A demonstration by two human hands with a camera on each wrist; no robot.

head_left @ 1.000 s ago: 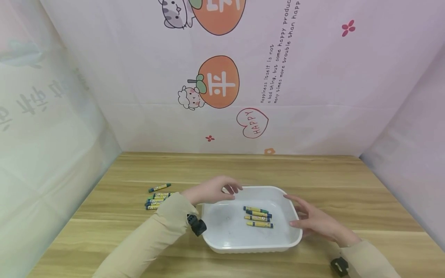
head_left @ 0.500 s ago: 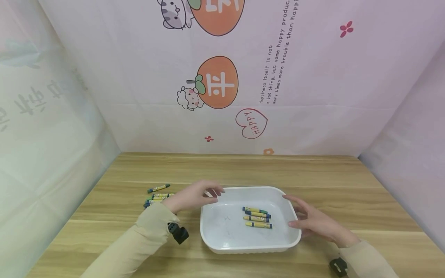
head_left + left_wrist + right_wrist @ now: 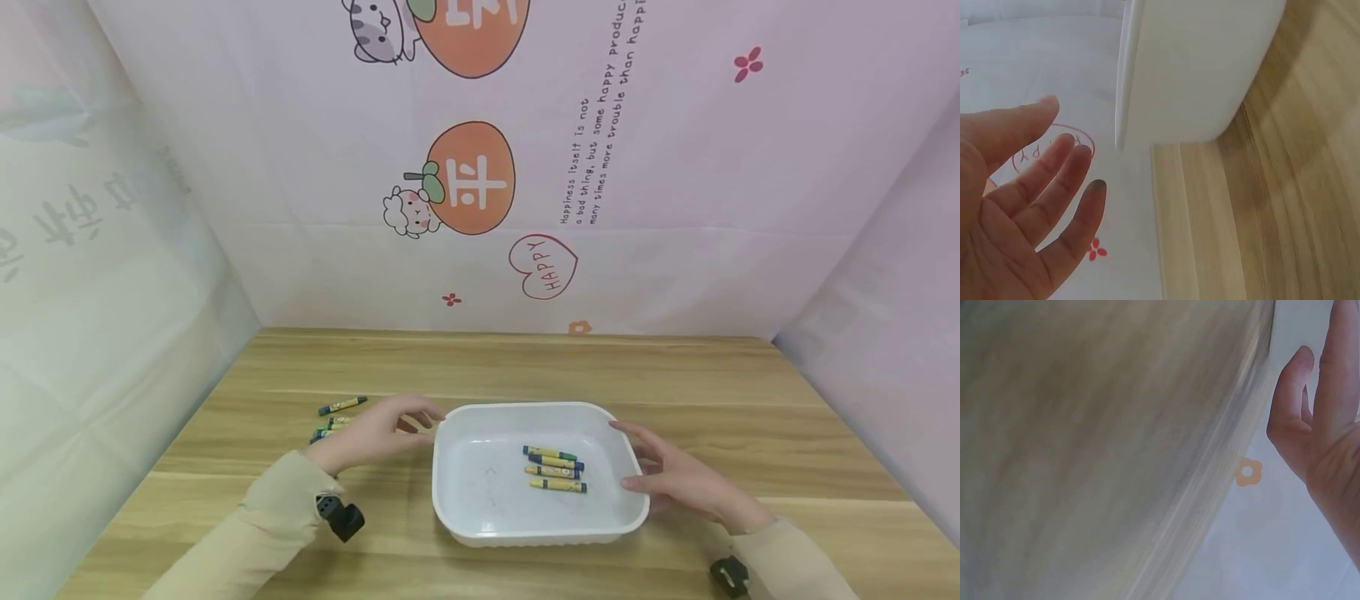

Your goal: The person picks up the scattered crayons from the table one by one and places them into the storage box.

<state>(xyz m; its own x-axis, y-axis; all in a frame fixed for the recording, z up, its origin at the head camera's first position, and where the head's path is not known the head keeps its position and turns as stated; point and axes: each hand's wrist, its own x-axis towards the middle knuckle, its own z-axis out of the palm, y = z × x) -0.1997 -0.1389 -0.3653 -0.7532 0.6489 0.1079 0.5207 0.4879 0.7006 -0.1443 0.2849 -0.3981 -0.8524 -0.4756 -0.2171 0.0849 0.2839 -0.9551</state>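
A white plastic tray (image 3: 495,534) stands on the table, with several yellow-wrapped crayons (image 3: 555,472) lying side by side in its right half. My left hand (image 3: 378,432) is just off the tray's left side, palm toward it and fingers loosely bent with nothing in them. The left wrist view shows those fingers (image 3: 1063,206) apart from the tray's wall (image 3: 1191,69). At the right end, my right hand (image 3: 678,479) grips the rim, its thumb lying over the edge. The right wrist view shows part of that hand (image 3: 1329,425).
More crayons (image 3: 341,423) lie in a small pile at the left, partly behind the left hand, with a single one (image 3: 342,406) just beyond them. A wood-grain table (image 3: 517,367) carries everything. Printed cloth (image 3: 660,275) hangs behind and at both sides.
My left hand has drawn back leftward from above the tray to outside its left rim. The right hand has kept its place at the right end, and the crayons in the tray lie as before.
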